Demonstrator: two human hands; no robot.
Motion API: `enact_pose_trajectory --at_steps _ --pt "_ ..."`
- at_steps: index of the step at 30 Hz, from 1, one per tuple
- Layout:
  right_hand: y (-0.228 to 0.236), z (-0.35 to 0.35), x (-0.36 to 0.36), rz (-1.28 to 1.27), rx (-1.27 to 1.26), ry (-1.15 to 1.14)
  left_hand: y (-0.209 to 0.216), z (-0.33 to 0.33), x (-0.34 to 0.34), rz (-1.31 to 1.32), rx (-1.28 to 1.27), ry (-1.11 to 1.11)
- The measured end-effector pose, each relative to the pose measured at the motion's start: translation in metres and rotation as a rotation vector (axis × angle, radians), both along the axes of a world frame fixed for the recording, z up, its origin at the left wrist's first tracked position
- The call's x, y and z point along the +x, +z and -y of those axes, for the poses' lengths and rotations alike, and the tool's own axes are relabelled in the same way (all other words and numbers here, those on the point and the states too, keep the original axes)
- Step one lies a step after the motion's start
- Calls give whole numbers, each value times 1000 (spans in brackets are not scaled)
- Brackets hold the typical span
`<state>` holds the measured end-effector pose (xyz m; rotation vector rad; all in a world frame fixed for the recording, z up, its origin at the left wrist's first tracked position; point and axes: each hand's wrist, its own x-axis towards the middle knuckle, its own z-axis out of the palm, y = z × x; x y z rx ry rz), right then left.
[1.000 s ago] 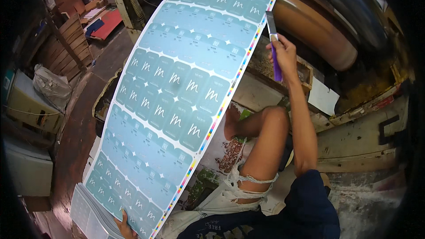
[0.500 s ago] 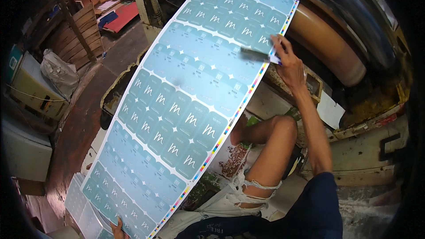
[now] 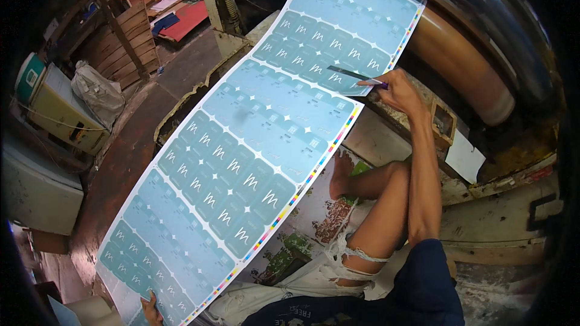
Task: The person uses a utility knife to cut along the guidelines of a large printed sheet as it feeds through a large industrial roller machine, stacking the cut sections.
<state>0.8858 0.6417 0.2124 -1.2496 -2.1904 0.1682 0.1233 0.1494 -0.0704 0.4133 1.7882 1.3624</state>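
A long printed sheet (image 3: 254,122) in blue and teal slopes from the metal roller at the upper right down to the lower left. My right hand (image 3: 400,93) is closed around the purple handle of a knife (image 3: 345,75). Its long dark blade lies across the sheet, pointing left, and the sheet's right edge is parted at the blade. Down at the sheet's near end, my left hand (image 3: 151,310) grips the margin, its fingers over the printed face. The rest of that hand is cut off by the lower rim.
A shiny metal roller (image 3: 477,0) and a tan roller (image 3: 462,63) stand at the upper right. Beneath them is a worn machine frame (image 3: 444,124). My bent leg (image 3: 380,196) is under the sheet's right side. Boxes (image 3: 66,105) and a white sack (image 3: 98,93) stand at the left.
The knife has gone into the sheet's right edge, which was whole before and is now parted. My left hand keeps its grip at the near end. The whole view has shifted slightly.
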Motion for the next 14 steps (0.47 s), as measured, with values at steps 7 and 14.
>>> enact_pose_trajectory --at_steps 7,14 --pt "20 -25 22 15 -49 -120 3 -43 11 -8 8 93" --pt "20 10 -11 -95 66 48 -3 -123 49 -124 -80 48"
